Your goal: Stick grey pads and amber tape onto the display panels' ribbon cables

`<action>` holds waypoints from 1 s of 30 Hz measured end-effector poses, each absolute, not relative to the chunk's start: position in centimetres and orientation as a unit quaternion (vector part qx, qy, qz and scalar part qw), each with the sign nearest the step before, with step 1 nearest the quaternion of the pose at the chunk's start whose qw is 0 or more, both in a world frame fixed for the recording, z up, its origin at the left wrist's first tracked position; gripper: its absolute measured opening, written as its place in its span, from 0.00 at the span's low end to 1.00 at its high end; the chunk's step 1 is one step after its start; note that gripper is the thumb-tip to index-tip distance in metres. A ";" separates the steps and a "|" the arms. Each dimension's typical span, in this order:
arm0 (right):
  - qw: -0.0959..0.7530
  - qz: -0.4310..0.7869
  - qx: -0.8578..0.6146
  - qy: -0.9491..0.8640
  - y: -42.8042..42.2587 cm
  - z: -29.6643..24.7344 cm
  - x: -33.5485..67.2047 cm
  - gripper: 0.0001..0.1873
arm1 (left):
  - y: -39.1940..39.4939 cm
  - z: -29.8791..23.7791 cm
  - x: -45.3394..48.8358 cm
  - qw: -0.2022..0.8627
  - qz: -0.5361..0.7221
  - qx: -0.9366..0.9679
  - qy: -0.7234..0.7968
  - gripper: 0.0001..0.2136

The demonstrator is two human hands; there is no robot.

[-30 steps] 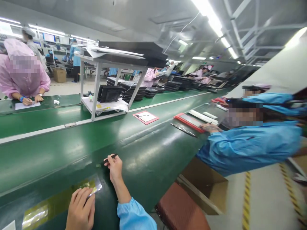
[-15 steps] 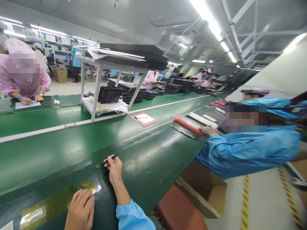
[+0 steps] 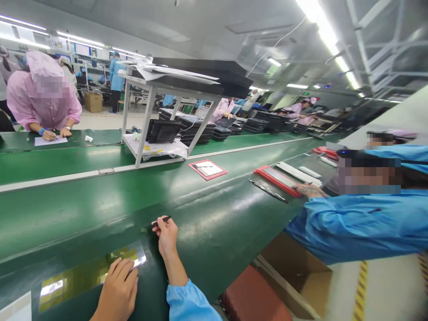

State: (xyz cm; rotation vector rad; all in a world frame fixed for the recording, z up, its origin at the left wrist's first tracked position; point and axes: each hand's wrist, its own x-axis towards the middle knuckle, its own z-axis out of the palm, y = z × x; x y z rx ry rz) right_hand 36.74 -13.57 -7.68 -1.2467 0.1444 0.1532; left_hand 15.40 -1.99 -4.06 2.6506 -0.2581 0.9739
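My left hand (image 3: pixel 118 287) lies on the near edge of a clear sheet bearing yellow film strips (image 3: pixel 75 278), fingers stretched out and slightly bent. The sheet is flat on the green bench mat, with light glaring off both its ends. Above and to the right, my right hand (image 3: pixel 168 235) pinches a short, slim black tool (image 3: pixel 162 222); its exact kind is too small to tell. Close to the tool's left tip, a small pale greenish piece (image 3: pixel 143 230) shows against the mat.
A white sheet (image 3: pixel 17 307) lies at lower left. Across the green bench (image 3: pixel 100 203) are a red-edged pad (image 3: pixel 207 169) and a white rack (image 3: pixel 146 120). At right, a co-worker in a blue sleeve (image 3: pixel 354 223) handles a red tray (image 3: pixel 277 180); an open carton (image 3: pixel 297 272) stands below.
The view has turned a little to the left, so the scene sits farther right. Both hands keep nearly the same places over the bench, and the black tool stays pinched.
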 end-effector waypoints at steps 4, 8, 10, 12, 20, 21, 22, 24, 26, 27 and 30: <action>0.806 0.071 -0.583 0.072 -13.7 -7.8 36.8 0.18 | -2.1 -4.1 15.3 0.159 0.336 0.925 -0.082 0.12; 0.807 0.072 -0.582 0.072 -13.7 -7.9 36.8 0.18 | -2.2 -3.9 15.3 0.163 0.334 0.924 -0.084 0.12; 0.808 0.071 -0.581 0.072 -13.8 -7.9 36.8 0.18 | -2.2 -3.9 15.3 0.165 0.333 0.925 -0.084 0.12; 0.809 0.069 -0.579 0.071 -13.8 -8.0 36.7 0.18 | -2.2 -3.8 15.3 0.168 0.334 0.924 -0.083 0.12; 0.811 0.070 -0.576 0.075 -13.9 -7.7 36.7 0.18 | -2.2 -3.4 15.2 0.169 0.341 0.921 -0.082 0.12; 0.811 0.070 -0.576 0.075 -13.9 -7.7 36.7 0.18 | -2.2 -3.3 15.2 0.167 0.341 0.921 -0.083 0.12; 0.811 0.069 -0.576 0.076 -13.9 -7.6 36.7 0.18 | -2.2 -3.3 15.2 0.165 0.340 0.922 -0.085 0.12; 0.812 0.067 -0.575 0.076 -13.9 -7.6 36.7 0.18 | -2.1 -3.2 15.3 0.163 0.339 0.923 -0.086 0.12; 0.812 0.065 -0.574 0.078 -13.9 -7.5 36.7 0.18 | -2.1 -3.2 15.3 0.161 0.338 0.923 -0.087 0.12; 0.813 0.065 -0.574 0.078 -13.9 -7.5 36.7 0.18 | -2.1 -3.2 15.3 0.160 0.338 0.924 -0.087 0.12; 0.813 0.063 -0.573 0.079 -13.9 -7.5 36.6 0.18 | -2.1 -3.2 15.3 0.160 0.336 0.924 -0.087 0.12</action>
